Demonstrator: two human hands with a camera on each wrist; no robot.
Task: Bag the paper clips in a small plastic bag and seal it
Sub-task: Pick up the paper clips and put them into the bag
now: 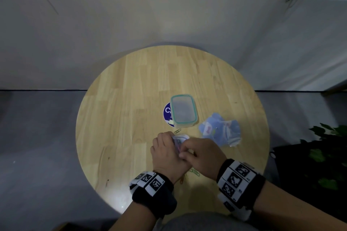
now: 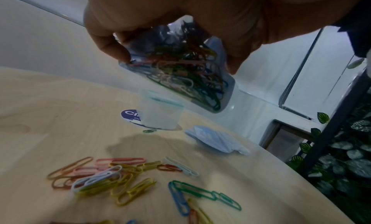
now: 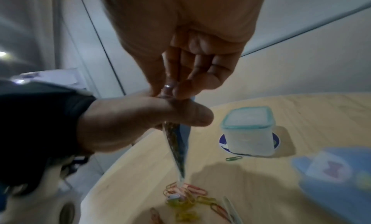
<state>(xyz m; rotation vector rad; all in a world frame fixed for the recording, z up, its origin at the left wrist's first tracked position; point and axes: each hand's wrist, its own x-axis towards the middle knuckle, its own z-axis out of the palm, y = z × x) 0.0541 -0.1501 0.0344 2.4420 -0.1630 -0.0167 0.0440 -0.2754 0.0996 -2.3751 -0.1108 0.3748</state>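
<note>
1. The left hand (image 1: 165,153) and right hand (image 1: 201,157) meet above the table (image 1: 131,99), both pinching the small plastic bag (image 2: 180,65) – fingers clamped on its top edge.
2. Bagged clips hang below the fingers.
3. Loose paper clips (image 2: 112,176) lie beneath – the container (image 1: 183,111) stands beyond the fingertips.

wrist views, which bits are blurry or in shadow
Left wrist view: the bag is dark against the bright wall, and the loose clips are soft. Right wrist view: the blue pack is smeared, and a hand shadow falls on the table.
</note>
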